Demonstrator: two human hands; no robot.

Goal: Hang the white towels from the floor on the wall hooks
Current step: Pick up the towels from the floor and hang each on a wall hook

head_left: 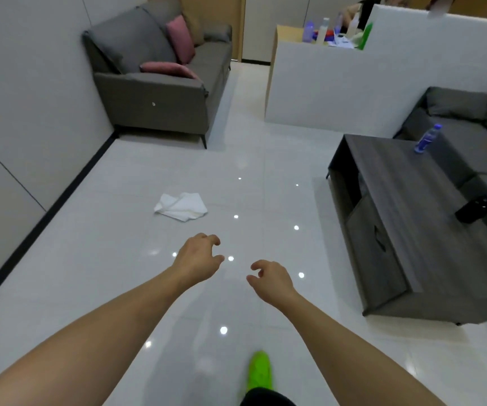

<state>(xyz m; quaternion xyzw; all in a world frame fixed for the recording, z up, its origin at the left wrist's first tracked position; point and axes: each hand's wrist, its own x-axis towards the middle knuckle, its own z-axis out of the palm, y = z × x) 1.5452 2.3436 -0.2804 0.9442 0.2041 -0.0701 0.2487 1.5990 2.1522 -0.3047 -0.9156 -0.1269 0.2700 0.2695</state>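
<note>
While both bare hands reach out in front with nothing in them, the left grip (196, 260) and the right grip (270, 279) each showing loosely curled, parted fingers, the crumpled white cloth towel (181, 210) lies ahead and slightly left on the glossy pale tiled floor (96, 230), well apart from either hand. I judge this to be the approach to the first pick-up: the next move calls for stepping closer, bending down and pinching the towel off the tiles, then finding the wall hooks, which are not in view from here.
</note>
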